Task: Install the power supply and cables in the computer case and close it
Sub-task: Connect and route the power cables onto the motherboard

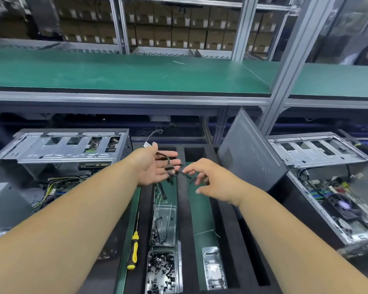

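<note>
A bundle of thin black cables [172, 166] with small connectors lies across the upturned palm of my left hand [153, 166], whose fingers are stretched out. My right hand [208, 177] is just to the right of it, palm down, and pinches a strand of the same bundle between thumb and forefinger. One black connector [192, 181] dangles below that hand. An open computer case [57, 166] with yellow and black wiring inside lies on its side at the left. A second open case [331, 187] lies at the right, with a grey side panel [249, 153] leaning against it.
Below my hands a black foam tray [184, 221] holds two clear boxes of black screws [162, 270] and a clear blister pack [214, 268]. A yellow-handled screwdriver [134, 249] lies at the tray's left edge. A green shelf [136, 73] spans the bench above.
</note>
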Action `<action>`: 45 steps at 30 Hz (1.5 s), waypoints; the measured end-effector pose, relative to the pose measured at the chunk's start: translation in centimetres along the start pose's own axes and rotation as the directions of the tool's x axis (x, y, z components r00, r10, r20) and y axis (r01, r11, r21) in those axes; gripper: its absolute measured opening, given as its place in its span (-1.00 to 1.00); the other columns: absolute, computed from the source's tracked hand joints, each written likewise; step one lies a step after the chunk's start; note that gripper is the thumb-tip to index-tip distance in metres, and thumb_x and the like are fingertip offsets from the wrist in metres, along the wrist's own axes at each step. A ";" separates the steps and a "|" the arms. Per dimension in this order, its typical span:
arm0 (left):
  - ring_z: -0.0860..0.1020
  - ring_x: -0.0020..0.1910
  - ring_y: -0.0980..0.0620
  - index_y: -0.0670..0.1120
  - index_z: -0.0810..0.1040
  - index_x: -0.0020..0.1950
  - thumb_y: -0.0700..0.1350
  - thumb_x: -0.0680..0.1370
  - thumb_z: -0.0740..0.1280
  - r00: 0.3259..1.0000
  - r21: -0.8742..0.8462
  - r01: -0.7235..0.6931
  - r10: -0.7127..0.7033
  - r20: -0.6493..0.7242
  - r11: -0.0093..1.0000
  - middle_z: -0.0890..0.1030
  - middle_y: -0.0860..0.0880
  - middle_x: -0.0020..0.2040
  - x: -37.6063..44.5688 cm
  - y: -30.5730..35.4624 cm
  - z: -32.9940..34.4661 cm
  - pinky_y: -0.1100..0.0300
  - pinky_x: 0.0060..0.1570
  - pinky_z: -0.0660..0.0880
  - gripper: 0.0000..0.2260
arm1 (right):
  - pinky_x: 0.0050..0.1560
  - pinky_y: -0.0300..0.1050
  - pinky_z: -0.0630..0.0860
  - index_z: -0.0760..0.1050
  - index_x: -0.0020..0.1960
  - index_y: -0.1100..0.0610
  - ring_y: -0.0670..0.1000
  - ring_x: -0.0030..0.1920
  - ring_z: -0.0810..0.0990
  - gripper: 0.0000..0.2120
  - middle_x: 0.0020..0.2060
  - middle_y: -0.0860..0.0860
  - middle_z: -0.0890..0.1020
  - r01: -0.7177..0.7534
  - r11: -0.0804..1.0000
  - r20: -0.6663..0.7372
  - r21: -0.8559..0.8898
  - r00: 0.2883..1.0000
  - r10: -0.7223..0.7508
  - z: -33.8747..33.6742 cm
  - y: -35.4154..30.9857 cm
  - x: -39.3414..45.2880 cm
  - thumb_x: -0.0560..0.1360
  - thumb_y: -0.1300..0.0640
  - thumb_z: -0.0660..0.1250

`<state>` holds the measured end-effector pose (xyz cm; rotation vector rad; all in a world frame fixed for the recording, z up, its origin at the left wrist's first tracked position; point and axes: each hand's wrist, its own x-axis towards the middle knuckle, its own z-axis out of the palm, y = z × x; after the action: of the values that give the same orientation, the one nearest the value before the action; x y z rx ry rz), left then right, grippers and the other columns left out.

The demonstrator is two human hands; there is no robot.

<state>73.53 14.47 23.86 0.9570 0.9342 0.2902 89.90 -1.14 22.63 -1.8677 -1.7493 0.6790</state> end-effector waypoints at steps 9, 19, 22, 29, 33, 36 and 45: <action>0.66 -0.07 -0.10 -0.15 0.62 0.09 0.19 0.67 -0.09 1.000 -0.045 -0.029 0.029 -0.004 0.999 0.70 -0.16 -0.01 -2.0 1.1 -2.7 0.08 -0.06 0.52 -0.41 | 0.01 -0.24 0.53 0.61 0.01 -0.19 -0.10 -0.12 0.57 -0.79 -0.07 -0.13 0.62 0.176 0.976 -0.211 0.132 0.967 -0.146 0.0 -4.6 1.5 0.44 0.07 0.49; 0.62 -0.04 -0.05 -0.19 0.69 0.02 0.04 0.68 0.09 0.948 -0.001 -0.304 0.303 0.096 0.953 0.65 -0.17 0.06 -7.1 3.7 -9.0 0.11 -0.14 0.60 -0.55 | -0.04 -0.12 0.57 0.67 -0.13 0.05 -0.07 -0.23 0.61 -0.96 -0.29 -0.03 0.67 0.268 0.800 -0.357 0.537 0.931 -0.072 2.2 -11.2 6.1 0.46 0.17 0.46; 0.59 -0.02 -0.06 -0.23 0.65 0.05 -0.01 0.68 0.09 0.920 -0.011 -0.383 0.382 0.089 0.924 0.62 -0.19 0.07 -8.8 4.6 -11.8 0.14 -0.19 0.60 -0.59 | -0.08 -0.27 0.54 0.69 -0.11 0.02 -0.08 -0.22 0.63 -0.92 -0.26 -0.01 0.69 0.298 0.753 -0.362 0.586 0.928 -0.085 3.7 -13.8 7.6 0.43 0.08 0.43; 0.44 -0.26 0.08 -0.14 0.59 0.13 -0.10 0.70 0.06 0.909 0.035 -0.414 0.416 -0.038 0.909 0.55 -0.05 -0.09 -11.2 4.3 -20.7 0.20 -0.30 0.46 -0.69 | -0.04 0.02 0.44 0.56 -0.11 0.31 0.00 -0.22 0.48 -0.52 -0.27 0.09 0.53 0.225 0.713 -0.378 0.664 0.924 0.060 9.6 -19.2 11.4 0.35 -0.15 0.45; 0.33 -0.41 0.06 -0.03 0.52 0.26 -0.25 0.65 0.17 0.904 0.067 -0.406 0.411 -0.115 0.911 0.57 -0.08 -0.08 -11.6 3.5 -26.2 0.19 -0.37 0.36 -0.74 | -0.07 -0.14 0.49 0.68 -0.10 0.01 -0.06 -0.20 0.53 -0.86 -0.07 0.05 0.70 0.176 0.648 -0.303 0.741 0.949 0.089 13.3 -21.6 12.6 0.54 0.02 0.37; 0.36 -0.39 0.07 0.04 0.53 0.22 -0.35 0.63 0.11 0.884 0.100 -0.449 0.458 -0.096 0.888 0.58 -0.04 -0.12 -11.7 2.8 -29.5 0.20 -0.29 0.31 -0.63 | -0.08 -0.17 0.51 0.64 -0.12 0.04 -0.08 -0.22 0.55 -0.78 -0.16 0.00 0.70 0.187 0.616 -0.308 0.765 0.947 0.095 15.8 -22.9 13.4 0.61 0.22 0.27; 0.42 -0.36 0.10 -0.11 0.54 0.20 -0.45 0.56 0.09 0.952 0.034 -0.305 0.304 0.019 0.952 0.60 -0.04 -0.06 -11.0 1.3 -33.4 0.25 -0.30 0.33 -0.61 | -0.26 -0.14 0.25 0.69 -0.21 0.03 -0.07 -0.36 0.31 -0.70 -0.23 0.02 0.63 0.038 0.563 -0.315 0.825 0.859 0.403 21.9 -23.9 14.1 0.61 0.05 0.28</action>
<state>41.00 27.75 23.09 1.1372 0.7793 0.5282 58.27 14.66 21.29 -1.3630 -0.6801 0.8258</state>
